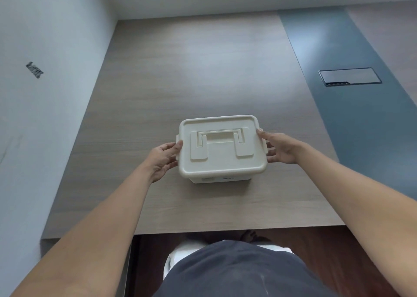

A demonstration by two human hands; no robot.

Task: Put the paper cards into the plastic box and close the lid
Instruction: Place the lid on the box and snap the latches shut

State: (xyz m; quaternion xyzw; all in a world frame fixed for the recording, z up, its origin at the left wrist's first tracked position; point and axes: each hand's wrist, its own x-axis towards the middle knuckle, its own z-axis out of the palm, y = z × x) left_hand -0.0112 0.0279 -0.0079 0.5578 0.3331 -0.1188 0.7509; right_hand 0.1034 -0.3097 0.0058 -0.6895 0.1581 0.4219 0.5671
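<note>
A cream plastic box [222, 161] stands on the wooden table [180, 82], its lid on top with a flat carry handle [217, 136] folded down. My left hand [163, 159] rests against the box's left side by the small side latch, fingers curled at the lid edge. On the opposite side my right hand [278, 147] touches the right side latch with fingers spread. No paper cards are in view; the inside of the box is hidden by the lid.
A white wall [45, 93] runs close along the table's left side. A blue-grey strip [349, 116] with a metal cable hatch [349, 76] lies at the right. The table's near edge is just in front of my body.
</note>
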